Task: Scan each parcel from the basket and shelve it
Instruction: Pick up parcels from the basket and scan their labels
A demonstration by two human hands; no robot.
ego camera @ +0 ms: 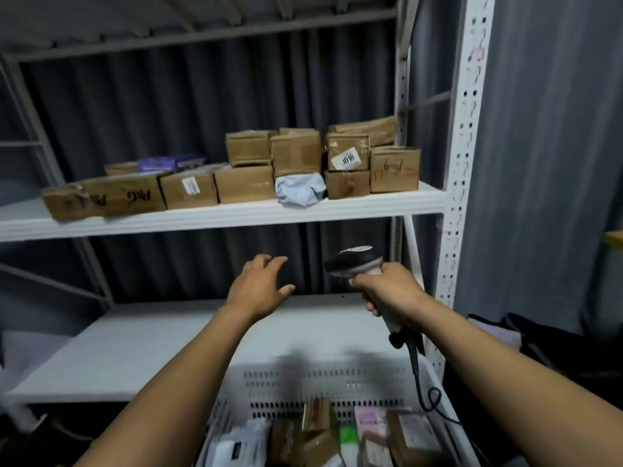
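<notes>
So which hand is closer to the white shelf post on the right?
Right. The right hand, gripping the scanner, is just left of the post. The left hand, open and empty, is further left, beyond the scanner.

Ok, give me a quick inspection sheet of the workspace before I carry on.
Surface: white lower shelf in front of the hands; upper shelf loaded.
Job's things: white perforated basket holds mixed parcels; cardboard boxes and one grey mailer bag sit shelved.
Clutter: dark items low right, too dim to identify.
Hands: left hand open, holding nothing; right hand grips the scanner.
Cables: scanner's black cable hangs beside the basket's right rim.
Surroundings: grey corrugated wall, white perforated upright.
</notes>
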